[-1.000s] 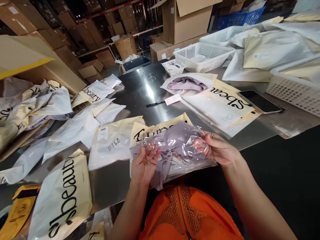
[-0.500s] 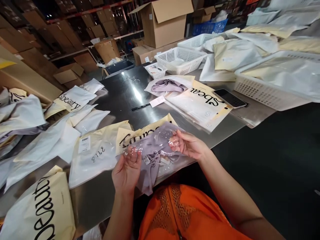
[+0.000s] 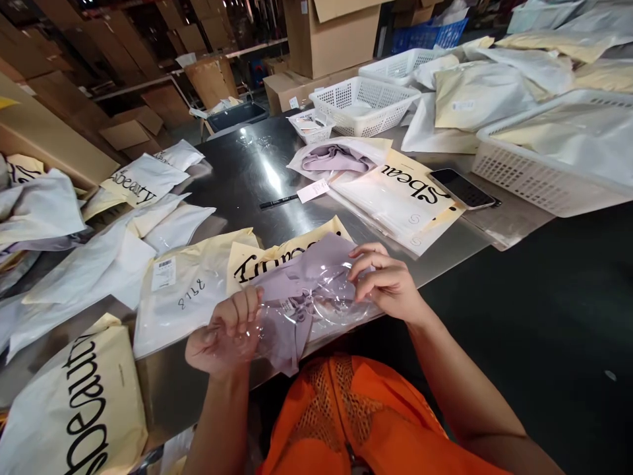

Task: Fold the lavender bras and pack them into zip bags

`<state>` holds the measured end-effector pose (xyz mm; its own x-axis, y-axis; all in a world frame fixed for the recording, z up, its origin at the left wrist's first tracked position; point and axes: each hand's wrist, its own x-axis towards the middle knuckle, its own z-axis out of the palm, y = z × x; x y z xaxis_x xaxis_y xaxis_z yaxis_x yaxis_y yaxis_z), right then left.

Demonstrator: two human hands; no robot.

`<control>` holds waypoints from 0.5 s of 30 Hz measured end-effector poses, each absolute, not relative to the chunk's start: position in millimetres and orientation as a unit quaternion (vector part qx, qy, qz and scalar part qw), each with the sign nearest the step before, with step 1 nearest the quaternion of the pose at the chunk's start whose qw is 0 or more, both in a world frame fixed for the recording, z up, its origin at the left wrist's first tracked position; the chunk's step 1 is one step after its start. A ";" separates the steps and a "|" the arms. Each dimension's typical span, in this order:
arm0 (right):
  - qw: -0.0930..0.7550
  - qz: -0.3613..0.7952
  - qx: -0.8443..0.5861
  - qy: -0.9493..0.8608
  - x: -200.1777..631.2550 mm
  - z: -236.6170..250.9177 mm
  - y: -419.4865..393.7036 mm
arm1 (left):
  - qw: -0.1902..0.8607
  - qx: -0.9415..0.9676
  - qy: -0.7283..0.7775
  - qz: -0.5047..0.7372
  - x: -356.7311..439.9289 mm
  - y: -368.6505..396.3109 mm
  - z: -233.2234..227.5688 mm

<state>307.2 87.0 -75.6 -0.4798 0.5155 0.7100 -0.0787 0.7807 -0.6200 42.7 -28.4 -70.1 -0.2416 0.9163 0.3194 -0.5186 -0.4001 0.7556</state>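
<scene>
Between my hands is a clear, shiny plastic bra form [image 3: 339, 285] with rounded cup shapes. My left hand [image 3: 225, 333] has its fingers folded over the left end. At the other end my right hand [image 3: 388, 280] pinches the edge with bent fingers. Just beneath lies a lavender bra-like garment [image 3: 281, 280] with thin straps and a tag, seen partly through the plastic. It rests on a cream and white printed bag [image 3: 237, 264] at the table's near edge.
A bag marked by hand [image 3: 171, 297] lies to the left, with more packed bags beyond. Behind are a black pen [image 3: 277, 202], a pink card [image 3: 312, 190], another lavender garment [image 3: 336, 159] and a phone [image 3: 462, 188]. White baskets [image 3: 363, 105] stand farther back.
My left hand has moved left and down, its fingers now folded over. My right hand has turned palm down on the plastic form. The form sits lower, uncovering more of the garment.
</scene>
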 end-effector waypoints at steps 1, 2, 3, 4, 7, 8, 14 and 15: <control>0.501 0.270 -0.139 -0.810 307.6 -76.1 86.1 | 0.461 0.408 0.262 0.743 40.8 -28.2 -71.2; 0.508 0.246 -0.143 -0.813 307.6 -76.7 85.0 | 0.444 0.428 0.262 0.742 39.2 -28.3 -72.7; 0.514 0.227 -0.146 -0.814 307.4 -77.2 83.9 | 0.432 0.446 0.263 0.738 37.7 -28.6 -74.1; 0.518 0.209 -0.150 -0.816 307.5 -77.7 82.8 | 0.424 0.467 0.262 0.731 36.2 -29.2 -75.3; 0.531 0.168 -0.163 -0.815 313.4 -79.4 81.6 | 0.391 0.521 0.291 0.701 31.3 -31.1 -76.3; 0.542 0.154 -0.172 -0.808 318.3 -80.4 82.3 | 0.372 0.535 0.322 0.687 29.5 -31.4 -75.8; 0.665 0.007 -0.299 -0.685 364.0 -92.6 96.6 | 0.128 0.685 0.609 0.378 30.5 -23.1 -76.7; 0.665 -0.003 -0.311 -0.679 369.7 -94.2 98.7 | 0.095 0.708 0.627 0.310 33.8 -19.5 -78.8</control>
<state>369.7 98.7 -94.2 0.0782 0.4179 0.9051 0.4264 0.8067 -0.4093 33.8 -19.5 -78.8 0.0208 0.9471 0.3202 0.8299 -0.1949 0.5227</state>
